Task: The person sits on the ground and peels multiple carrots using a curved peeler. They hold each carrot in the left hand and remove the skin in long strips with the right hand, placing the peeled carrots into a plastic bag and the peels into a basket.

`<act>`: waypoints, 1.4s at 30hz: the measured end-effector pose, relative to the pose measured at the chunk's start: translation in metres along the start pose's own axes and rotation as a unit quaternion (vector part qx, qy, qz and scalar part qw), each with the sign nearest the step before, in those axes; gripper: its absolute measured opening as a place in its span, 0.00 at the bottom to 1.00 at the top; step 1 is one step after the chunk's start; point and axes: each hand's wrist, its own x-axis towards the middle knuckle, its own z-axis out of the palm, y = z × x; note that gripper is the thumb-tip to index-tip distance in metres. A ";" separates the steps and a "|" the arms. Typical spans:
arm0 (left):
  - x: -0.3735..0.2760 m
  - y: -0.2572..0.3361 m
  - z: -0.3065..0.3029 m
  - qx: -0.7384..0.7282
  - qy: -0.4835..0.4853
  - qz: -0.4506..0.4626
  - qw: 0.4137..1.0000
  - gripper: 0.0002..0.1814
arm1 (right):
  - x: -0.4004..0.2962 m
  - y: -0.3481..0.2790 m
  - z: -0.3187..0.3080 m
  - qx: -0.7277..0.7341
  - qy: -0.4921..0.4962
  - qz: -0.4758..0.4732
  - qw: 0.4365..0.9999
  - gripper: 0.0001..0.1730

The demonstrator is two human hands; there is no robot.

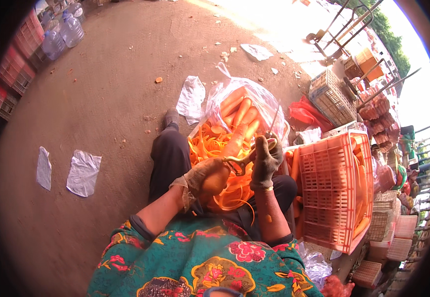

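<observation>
My left hand, in a thin glove, grips the thick end of a long carrot that points away from me. In my right hand, which wears a dark work glove, is a metal peeler, its head beside the carrot. A thin metal rod or blade sticks up past the right fingers; what it belongs to is hidden. Orange carrot peelings are heaped between my knees. Beyond them, several smooth carrots lie in a clear plastic bag.
To my right, a tilted red plastic crate holds carrots. Behind it are a worn crate, a red sack and hand trucks. Plastic scraps litter the dirt floor. Water jugs and stacked crates stand far left.
</observation>
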 end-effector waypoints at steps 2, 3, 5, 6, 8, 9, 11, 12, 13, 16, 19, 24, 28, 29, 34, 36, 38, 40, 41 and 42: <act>0.006 0.003 0.001 0.033 0.045 0.013 0.998 0.26 | 0.002 0.014 -0.006 -0.035 0.008 -0.005 0.999 0.14; 0.006 0.020 0.023 -0.097 0.079 -0.045 0.991 0.26 | 0.004 0.023 -0.014 -0.047 0.009 0.004 0.999 0.13; 0.003 0.024 0.032 -0.133 0.122 -0.083 0.980 0.25 | 0.008 0.035 -0.024 -0.069 -0.011 0.023 0.997 0.13; 0.007 0.021 0.028 -0.178 0.118 -0.100 0.972 0.25 | 0.013 0.025 -0.030 -0.088 -0.082 0.092 0.988 0.12; 0.010 0.010 0.026 -0.228 0.133 -0.114 0.958 0.25 | 0.007 0.025 -0.021 -0.054 -0.032 0.117 0.991 0.13; 0.013 0.005 0.021 -0.235 0.136 -0.120 0.955 0.26 | 0.006 0.027 -0.016 -0.035 -0.003 0.125 0.991 0.14; 0.019 -0.005 0.009 -0.250 0.139 -0.131 0.949 0.27 | 0.000 0.032 -0.013 -0.007 -0.009 0.154 0.988 0.15; 0.020 -0.007 0.007 -0.255 0.147 -0.124 0.948 0.28 | -0.004 0.034 -0.013 -0.011 -0.010 0.164 0.986 0.15; 0.022 -0.009 0.006 -0.260 0.154 -0.117 0.946 0.30 | -0.006 0.037 -0.013 -0.016 -0.010 0.173 0.985 0.15; 0.021 0.007 0.024 -0.271 0.151 -0.120 0.943 0.30 | -0.002 0.045 -0.018 -0.040 -0.007 0.160 0.986 0.18; 0.025 0.010 0.031 -0.298 0.174 -0.129 0.930 0.30 | 0.002 0.056 -0.028 -0.040 -0.027 0.166 0.985 0.20; 0.023 0.002 0.018 -0.254 0.180 -0.186 0.932 0.34 | -0.016 0.016 -0.020 -0.034 -0.065 0.197 0.978 0.12; 0.025 0.002 0.025 -0.227 0.165 -0.178 0.943 0.37 | -0.034 0.011 -0.010 -0.065 -0.091 0.193 0.975 0.08; 0.023 0.007 0.026 -0.235 0.140 -0.183 0.944 0.37 | -0.032 0.018 -0.010 -0.062 -0.083 0.194 0.975 0.09; 0.020 0.027 0.039 -0.292 0.117 -0.172 0.934 0.32 | 0.011 0.035 -0.005 -0.027 -0.091 0.172 0.980 0.08; 0.013 0.013 0.023 -0.275 0.113 -0.162 0.941 0.30 | 0.062 0.052 -0.004 -0.035 -0.052 0.152 0.986 0.10; 0.010 0.008 0.017 -0.253 0.110 -0.179 0.944 0.30 | 0.124 0.065 -0.011 -0.060 0.039 0.120 0.990 0.15; 0.011 0.010 0.020 -0.250 0.116 -0.185 0.943 0.33 | 0.151 0.064 -0.020 -0.042 0.088 0.123 0.988 0.18; 0.013 0.012 0.021 -0.249 0.132 -0.173 0.944 0.33 | 0.153 0.064 -0.025 -0.007 0.078 0.165 0.983 0.20; 0.015 0.013 0.022 -0.249 0.150 -0.164 0.943 0.34 | 0.130 0.041 -0.011 -0.053 0.048 0.135 0.988 0.20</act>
